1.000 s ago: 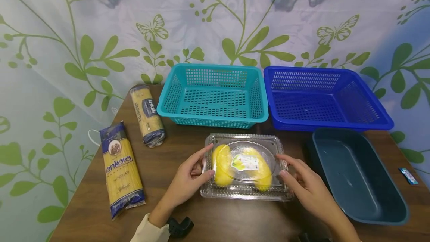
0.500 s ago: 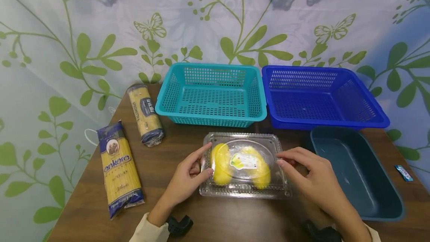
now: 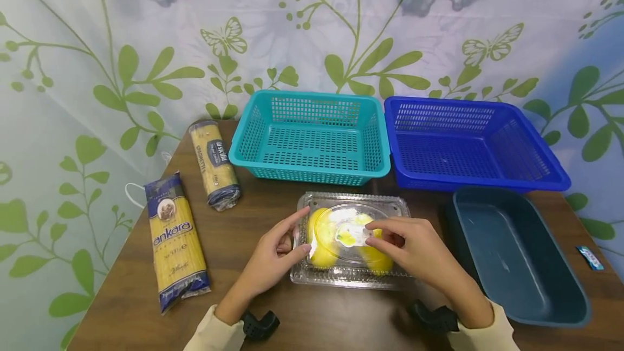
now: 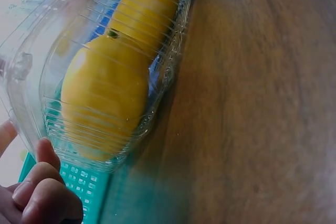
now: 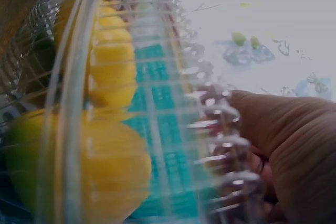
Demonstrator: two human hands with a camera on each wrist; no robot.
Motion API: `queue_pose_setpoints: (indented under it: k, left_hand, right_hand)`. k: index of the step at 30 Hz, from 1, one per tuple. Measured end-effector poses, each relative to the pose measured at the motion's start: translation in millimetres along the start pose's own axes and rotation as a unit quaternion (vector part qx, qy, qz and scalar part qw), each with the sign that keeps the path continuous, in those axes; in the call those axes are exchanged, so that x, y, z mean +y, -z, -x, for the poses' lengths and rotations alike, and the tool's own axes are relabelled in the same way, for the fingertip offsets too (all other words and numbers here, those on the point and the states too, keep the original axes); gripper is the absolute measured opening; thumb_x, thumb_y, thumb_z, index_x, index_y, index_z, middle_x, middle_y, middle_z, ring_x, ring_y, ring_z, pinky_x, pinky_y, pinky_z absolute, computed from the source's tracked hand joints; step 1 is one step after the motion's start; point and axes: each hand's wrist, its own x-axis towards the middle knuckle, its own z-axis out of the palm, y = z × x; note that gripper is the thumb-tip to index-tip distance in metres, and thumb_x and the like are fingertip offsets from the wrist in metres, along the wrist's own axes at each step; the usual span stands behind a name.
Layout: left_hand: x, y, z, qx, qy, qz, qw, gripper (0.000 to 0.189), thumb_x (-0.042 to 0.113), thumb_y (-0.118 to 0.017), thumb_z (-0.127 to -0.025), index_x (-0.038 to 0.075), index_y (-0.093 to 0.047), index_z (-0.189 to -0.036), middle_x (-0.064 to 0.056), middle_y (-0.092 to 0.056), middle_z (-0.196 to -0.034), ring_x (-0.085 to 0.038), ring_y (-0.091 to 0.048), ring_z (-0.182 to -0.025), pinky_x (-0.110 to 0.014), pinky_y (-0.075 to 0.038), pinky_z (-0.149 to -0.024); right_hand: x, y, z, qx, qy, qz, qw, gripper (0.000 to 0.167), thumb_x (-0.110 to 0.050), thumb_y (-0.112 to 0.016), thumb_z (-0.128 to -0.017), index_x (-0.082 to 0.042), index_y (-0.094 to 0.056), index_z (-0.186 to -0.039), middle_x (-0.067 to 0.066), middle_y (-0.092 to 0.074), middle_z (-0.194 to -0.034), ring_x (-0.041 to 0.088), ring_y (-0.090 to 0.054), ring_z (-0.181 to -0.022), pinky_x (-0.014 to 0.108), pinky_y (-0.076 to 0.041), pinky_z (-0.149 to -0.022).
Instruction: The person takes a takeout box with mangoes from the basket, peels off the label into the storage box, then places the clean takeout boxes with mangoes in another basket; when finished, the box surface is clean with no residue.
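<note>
A clear plastic clamshell container (image 3: 341,280) lies on the table with yellow, oval fruits (image 4: 107,90) inside and a white sticker (image 3: 347,235) on its lid. My left hand (image 3: 270,253) grips its left side, thumb on the lid's edge and index fingertip near the back corner. The lower fingers (image 4: 44,192) curl by the rim in the left wrist view. My right hand (image 3: 414,248) is over the lid, thumb and index finger pinching at the sticker's right end. In the right wrist view, its fingertips are hidden behind the ridged plastic.
Behind the container stand a turquoise basket (image 3: 312,169) and a blue basket (image 3: 482,182). A dark teal tub (image 3: 517,253) is at the right, with a small packet (image 3: 590,258) beyond. Two spaghetti packs, Ankara (image 3: 176,248) and La Sicilia (image 3: 213,161), lie left on the wooden table (image 3: 248,215).
My right hand has left the container's right edge and moved left across the lid to the sticker. The left hand and the container stay in place.
</note>
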Motion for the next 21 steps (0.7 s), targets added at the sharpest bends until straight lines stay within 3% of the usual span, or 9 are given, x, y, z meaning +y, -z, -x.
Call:
queue_pose_setpoints:
  k: [8,15,21]
  left_hand:
    - [2.6,-3.0,4.5,-0.002,0.006,-0.014,0.9999,0.063,0.019,-0.072,-0.097,0.021,-0.047,-0.154,-0.013,-0.043,-0.083,-0.009,-0.028,-0.058,-0.024,-0.029,-0.053]
    - [0.7,-5.4,0.0,-0.002,0.013,-0.041,0.9991,0.065,0.025,-0.072,-0.097,0.029,-0.045,-0.156,-0.006,-0.045,-0.088,-0.006,-0.029,-0.06,-0.023,-0.031,-0.055]
    - [-0.7,-5.2,1.2,-0.006,0.01,-0.039,0.9992,0.065,0.024,-0.071,-0.098,0.03,-0.043,-0.156,-0.007,-0.046,-0.09,-0.008,-0.029,-0.059,-0.024,-0.032,-0.054]
  right_hand:
    - [2.8,-6.9,3.8,-0.008,-0.013,0.01,0.9998,0.025,-0.026,-0.088,-0.082,-0.02,-0.08,-0.105,-0.021,-0.043,-0.063,-0.001,-0.041,-0.056,0.022,-0.037,-0.051]
    - [2.6,-6.3,2.5,0.004,-0.01,0.029,0.9995,0.029,-0.029,-0.088,-0.082,-0.019,-0.081,-0.108,-0.02,-0.041,-0.063,0.0,-0.039,-0.057,0.022,-0.036,-0.051]
    - [-0.7,-9.1,4.3,0.005,-0.01,0.036,0.9993,0.029,-0.03,-0.087,-0.082,-0.019,-0.08,-0.108,-0.019,-0.037,-0.063,0.0,-0.037,-0.057,0.022,-0.034,-0.051]
